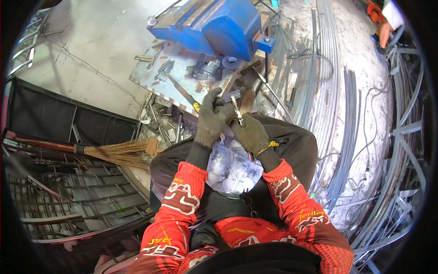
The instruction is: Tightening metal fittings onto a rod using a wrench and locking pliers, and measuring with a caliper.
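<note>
My left hand (211, 116), in a dark glove, pinches a small flat metal plate (232, 95) in front of my knees. My right hand (252, 133), gloved too, is closed round a shiny, narrow metal hand tool (237, 108), its upper end touching the plate. The tool's exact kind is too small to tell. Just beyond both hands stands a metal work table (171, 98). A flat dark tool with a yellow handle end (181, 92) lies on its near edge. A hammer (251, 68) rests near the table's right corner.
A large blue bench vise (216, 27) sits on the table, with dark metal pieces (205, 68) and a ring-shaped roll (231, 62) below it. Long metal strips (326, 68) cover the floor to the right. A straw broom (118, 153) lies left. Another person (385, 23) is at upper right.
</note>
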Tool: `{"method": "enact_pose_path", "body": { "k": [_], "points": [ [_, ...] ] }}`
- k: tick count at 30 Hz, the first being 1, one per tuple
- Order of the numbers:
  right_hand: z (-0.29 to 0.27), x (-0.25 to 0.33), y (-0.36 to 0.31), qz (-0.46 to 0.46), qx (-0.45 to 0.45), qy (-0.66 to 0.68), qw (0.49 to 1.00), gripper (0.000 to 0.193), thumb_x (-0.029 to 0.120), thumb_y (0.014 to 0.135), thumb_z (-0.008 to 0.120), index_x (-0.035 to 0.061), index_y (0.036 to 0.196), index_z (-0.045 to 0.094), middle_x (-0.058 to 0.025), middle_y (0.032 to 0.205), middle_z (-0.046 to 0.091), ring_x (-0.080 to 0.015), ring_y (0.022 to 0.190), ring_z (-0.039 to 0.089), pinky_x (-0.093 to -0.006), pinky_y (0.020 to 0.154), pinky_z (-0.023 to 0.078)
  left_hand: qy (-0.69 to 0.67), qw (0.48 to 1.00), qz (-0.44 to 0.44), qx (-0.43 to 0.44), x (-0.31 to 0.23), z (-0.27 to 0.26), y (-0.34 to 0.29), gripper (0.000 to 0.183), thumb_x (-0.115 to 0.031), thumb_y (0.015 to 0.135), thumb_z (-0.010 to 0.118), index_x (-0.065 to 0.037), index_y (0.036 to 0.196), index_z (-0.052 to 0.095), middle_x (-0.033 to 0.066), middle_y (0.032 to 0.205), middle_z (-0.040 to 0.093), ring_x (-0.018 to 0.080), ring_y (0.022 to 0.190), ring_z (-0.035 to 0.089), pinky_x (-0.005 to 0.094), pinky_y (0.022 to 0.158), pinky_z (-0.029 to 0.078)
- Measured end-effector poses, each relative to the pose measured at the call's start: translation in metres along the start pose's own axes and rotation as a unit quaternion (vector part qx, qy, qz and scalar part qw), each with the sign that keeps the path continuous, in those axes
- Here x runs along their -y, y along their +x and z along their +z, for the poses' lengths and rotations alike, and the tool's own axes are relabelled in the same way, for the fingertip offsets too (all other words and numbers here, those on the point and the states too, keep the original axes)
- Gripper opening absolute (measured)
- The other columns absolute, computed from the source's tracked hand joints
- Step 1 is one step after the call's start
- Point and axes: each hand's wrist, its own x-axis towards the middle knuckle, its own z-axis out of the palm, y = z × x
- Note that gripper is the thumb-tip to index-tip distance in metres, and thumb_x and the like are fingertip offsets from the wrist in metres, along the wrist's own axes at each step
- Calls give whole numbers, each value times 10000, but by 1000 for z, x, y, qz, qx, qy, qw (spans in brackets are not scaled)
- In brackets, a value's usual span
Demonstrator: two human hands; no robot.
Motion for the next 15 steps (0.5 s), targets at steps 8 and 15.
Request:
{"method": "enact_pose_path", "body": {
  "k": [8, 15],
  "points": [
    [-2, 23, -15, 23, -12, 117, 993, 361, 362, 925, 651, 29, 1051, 715, -233, 935, 696, -438, 893, 658, -507, 800, 498, -33, 977, -36, 209, 107, 31, -138, 1117, -254, 773, 928, -25, 1609, 224, 175, 1483, 513, 297, 1361, 507, 412, 1130, 437],
    [26, -1, -45, 9, -5, 139, 990, 317, 307, 945, 687, -9, 968, 689, -123, 813, 658, -261, 739, 590, -422, 672, 455, -6, 964, -172, 200, 91, 42, -153, 969, -337, 722, 837, 122, 1418, 344, 370, 1314, 543, 465, 1282, 544, 481, 1070, 461]
  ]
}}
